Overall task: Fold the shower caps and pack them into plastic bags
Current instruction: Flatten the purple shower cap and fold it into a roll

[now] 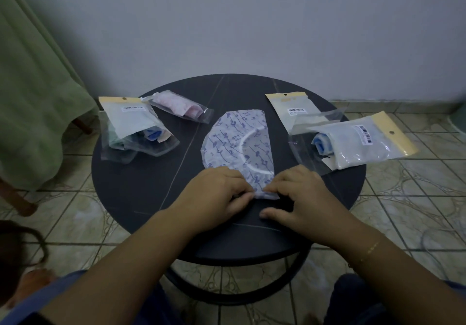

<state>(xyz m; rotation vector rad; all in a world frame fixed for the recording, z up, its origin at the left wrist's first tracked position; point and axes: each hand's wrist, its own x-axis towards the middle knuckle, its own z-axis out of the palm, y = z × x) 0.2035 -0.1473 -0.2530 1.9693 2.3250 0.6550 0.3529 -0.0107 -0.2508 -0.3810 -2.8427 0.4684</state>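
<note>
Both hands' fingers, left hand [216, 193] and right hand [300, 193], pinch the folded shower cap's [239, 143] near edge

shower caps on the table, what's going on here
A person is folding a blue-patterned shower cap on a round dark table. It lies flat, folded to a half-round, and the left hand and right hand both pinch its near edge. Packed plastic bags sit at the left, with more bags at the right, some showing folded caps inside.
</note>
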